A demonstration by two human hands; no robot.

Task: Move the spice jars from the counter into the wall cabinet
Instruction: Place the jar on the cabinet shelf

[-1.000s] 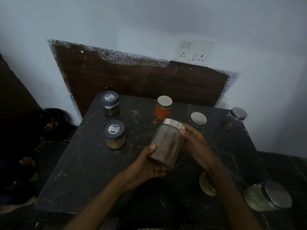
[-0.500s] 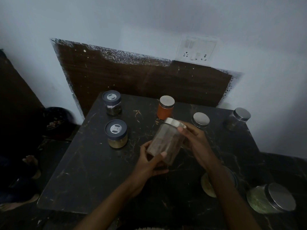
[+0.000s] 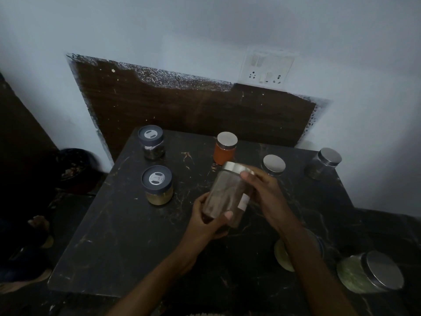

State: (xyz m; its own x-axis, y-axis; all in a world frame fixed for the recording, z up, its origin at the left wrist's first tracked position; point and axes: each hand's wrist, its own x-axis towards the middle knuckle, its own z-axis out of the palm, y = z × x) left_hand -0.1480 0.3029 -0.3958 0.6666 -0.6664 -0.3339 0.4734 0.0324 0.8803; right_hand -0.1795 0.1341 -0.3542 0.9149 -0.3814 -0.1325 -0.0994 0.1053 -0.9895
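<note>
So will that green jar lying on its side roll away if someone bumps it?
Probably. The green jar lies on its round side, so a bump could set it rolling on the smooth counter. It looks like clear glass, so it might break if it falls.

below the two-handed grip, the right forearm (image 3: 303, 254) hides most of a yellowish jar (image 3: 281, 255); the label (image 3: 244, 202) on the held jar (image 3: 224, 197) is too blurred to read.

Both forearms were bare to the frame's lower edge, no sleeves showing. The left hand (image 3: 206, 224) and right hand (image 3: 265, 197) wore no gloves, rings or watch.
</note>
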